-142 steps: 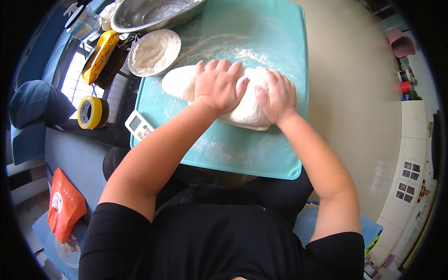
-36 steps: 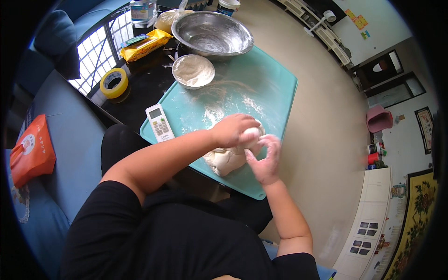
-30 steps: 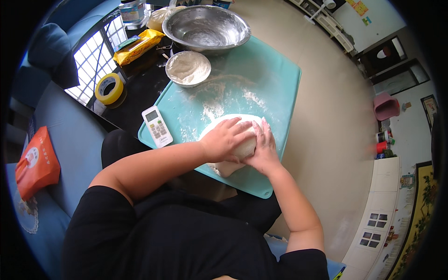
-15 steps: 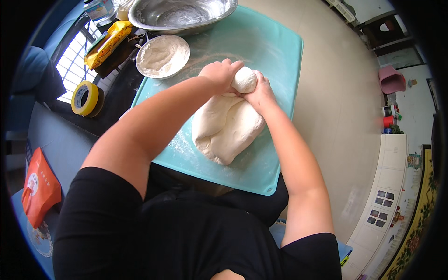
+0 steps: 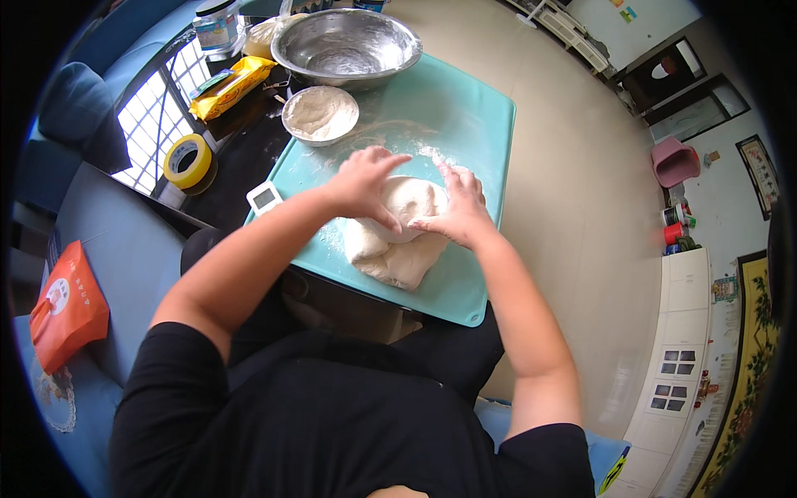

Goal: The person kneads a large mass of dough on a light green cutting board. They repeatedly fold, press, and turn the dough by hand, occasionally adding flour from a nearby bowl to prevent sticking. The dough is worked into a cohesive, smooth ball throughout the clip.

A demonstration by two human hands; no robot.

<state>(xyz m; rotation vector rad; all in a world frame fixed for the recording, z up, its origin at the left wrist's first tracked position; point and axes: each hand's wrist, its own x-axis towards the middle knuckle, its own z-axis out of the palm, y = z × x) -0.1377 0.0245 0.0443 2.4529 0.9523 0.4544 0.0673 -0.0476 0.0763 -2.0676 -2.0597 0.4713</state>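
A soft white lump of dough (image 5: 397, 263) lies on a turquoise board (image 5: 465, 108), its far part folded over on top toward me. My left hand (image 5: 365, 184) is at the left side of the fold, thumb and fingers spread apart, the thumb at the dough's surface. On the right side, my right hand (image 5: 459, 206) has its fingers stretched out, its thumb against the folded part. Both hands look open and dusted with flour. Some loose flour is scattered on the board beyond them.
A small bowl of flour (image 5: 320, 116) and a large metal basin (image 5: 349, 46) stand at the far left. A white timer-like device (image 5: 265, 198) sits at the board's left edge. Yellow tape (image 5: 190, 163) and a yellow packet (image 5: 232, 87) lie on the dark table.
The far end of the dough, bunched between my hands before, is now folded back over the lump. My hands have come nearer, and their fingers have spread open.
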